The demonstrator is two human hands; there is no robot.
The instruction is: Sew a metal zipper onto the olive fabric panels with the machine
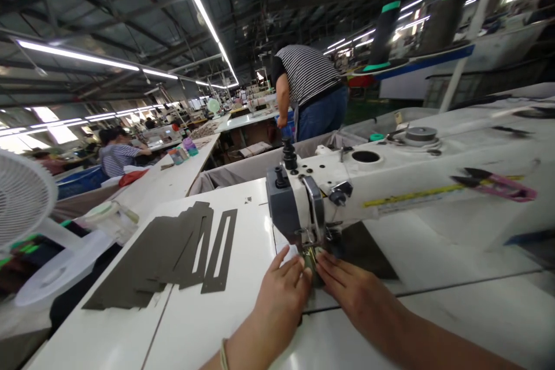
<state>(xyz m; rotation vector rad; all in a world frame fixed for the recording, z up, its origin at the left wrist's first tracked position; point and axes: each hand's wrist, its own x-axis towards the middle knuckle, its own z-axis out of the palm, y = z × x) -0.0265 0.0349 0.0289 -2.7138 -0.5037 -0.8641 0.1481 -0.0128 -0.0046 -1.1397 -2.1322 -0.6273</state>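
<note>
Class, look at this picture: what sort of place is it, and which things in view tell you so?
Most likely a garment or sewing factory: both hands guide a piece at an industrial sewing machine, cut dark fabric pieces lie stacked alongside, and long worktables with other workers stretch under strip lights.

text: we read none | yellow strip on sewing machine: print too blurred for us to read

White sewing machine with a grey head; dark olive-grey fabric pieces on the white worktop; pink-handled snips; black-and-white striped shirt.
</note>
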